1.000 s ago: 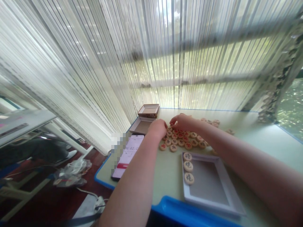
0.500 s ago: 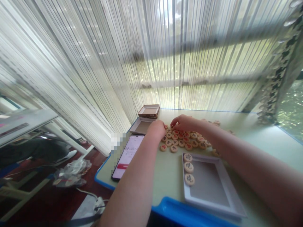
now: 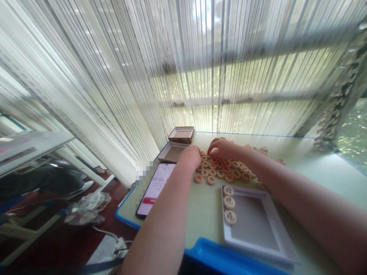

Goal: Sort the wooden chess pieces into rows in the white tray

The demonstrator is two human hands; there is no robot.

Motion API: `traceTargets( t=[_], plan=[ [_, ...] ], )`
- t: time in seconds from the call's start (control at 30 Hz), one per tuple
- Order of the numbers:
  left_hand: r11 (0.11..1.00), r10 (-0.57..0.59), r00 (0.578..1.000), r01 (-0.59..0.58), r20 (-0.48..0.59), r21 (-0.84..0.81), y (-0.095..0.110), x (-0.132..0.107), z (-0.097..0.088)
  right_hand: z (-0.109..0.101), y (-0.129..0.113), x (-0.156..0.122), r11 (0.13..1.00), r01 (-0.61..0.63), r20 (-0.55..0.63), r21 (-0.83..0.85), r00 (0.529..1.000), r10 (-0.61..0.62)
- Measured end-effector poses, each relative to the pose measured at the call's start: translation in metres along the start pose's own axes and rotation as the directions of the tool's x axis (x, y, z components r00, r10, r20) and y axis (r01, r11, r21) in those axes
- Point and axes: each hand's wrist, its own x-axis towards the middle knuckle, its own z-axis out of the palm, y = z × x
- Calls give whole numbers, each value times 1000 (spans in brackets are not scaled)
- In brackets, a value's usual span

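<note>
Round wooden xiangqi pieces (image 3: 220,173), marked in red or black characters, lie face up in a loose cluster on the pale green table. My left hand (image 3: 192,156) rests at the cluster's far left edge beside a red-marked piece (image 3: 202,153); its own back hides most of its fingers. Just to the right, my right hand (image 3: 221,147) reaches over the far side of the cluster, fingers curled down and tips close together among the pieces. What those tips hold, if anything, is too small to make out. Nearer me, a shallow white box tray (image 3: 273,214) contains three black-marked pieces (image 3: 229,202) along its left side.
A phone (image 3: 155,187) showing a running timer lies left of my left forearm. Behind it are an open shallow box (image 3: 171,152) and a brown-edged box (image 3: 181,133). A blue edge (image 3: 223,256) is at the front. Sheer curtains (image 3: 183,76) hang behind the table.
The view has shifted very slightly. Both hands stay at nearly the same places by the pieces, and the three pieces in the tray have not moved.
</note>
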Motion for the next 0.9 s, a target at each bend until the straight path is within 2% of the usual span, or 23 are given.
traceTargets(
  t=[0.23,0.4,0.7,0.9],
  plan=[
    [1000,-17,999,16,36,23,-1,-2,-1,-4,-1,-2,1000,-17,-25,-5,1000,17],
    [999,-15,999,14,32,46,-2,-3,-2,-3,2,-2,999,31,25,23,999,-32],
    [999,-31,999,31,25,30,-3,-5,-3,2,-7,-1,997,44,28,-69,999,-42],
    [1000,-27,1000,27,11,12,-3,-8,-7,-12,-9,-5,999,46,17,-27,999,-46]
  ],
)
